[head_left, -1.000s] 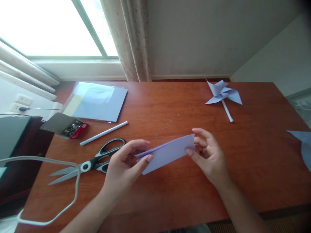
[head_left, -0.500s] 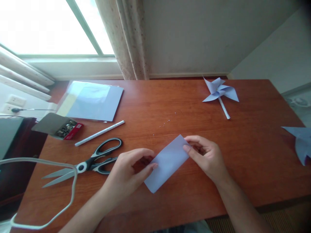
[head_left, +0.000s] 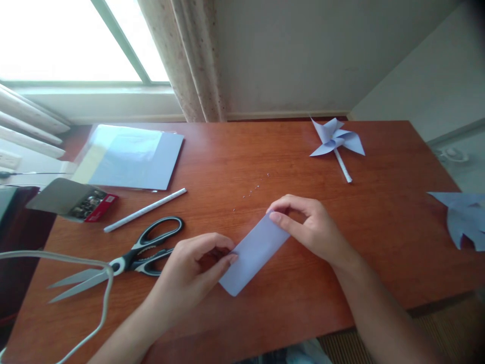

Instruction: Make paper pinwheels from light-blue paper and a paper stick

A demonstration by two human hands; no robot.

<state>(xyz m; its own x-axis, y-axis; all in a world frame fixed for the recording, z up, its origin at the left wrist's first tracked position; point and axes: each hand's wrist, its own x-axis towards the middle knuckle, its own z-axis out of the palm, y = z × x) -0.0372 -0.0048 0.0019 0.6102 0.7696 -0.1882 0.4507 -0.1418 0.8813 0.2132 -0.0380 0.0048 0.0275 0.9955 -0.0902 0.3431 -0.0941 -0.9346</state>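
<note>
Hands: L hand (head_left: 189,268) + R hand (head_left: 310,227) fingers pinch folded paper (head_left: 252,253) ends, palms inward.

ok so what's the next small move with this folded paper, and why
Probably press along the fold to sharpen the crease: the folded paper lies flat on the table, the left hand gripping its near end and the right hand its far end.

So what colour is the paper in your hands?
The paper is pale lilac-blue, plain; head view shows it best.

Lt blue paper (head_left: 252,255), red-brown table (head_left: 379,242), blk/grey scissors (head_left: 144,250), white stick (head_left: 145,210), lt blue pinwheel (head_left: 335,141), speckled beige curtain (head_left: 189,60).
</note>
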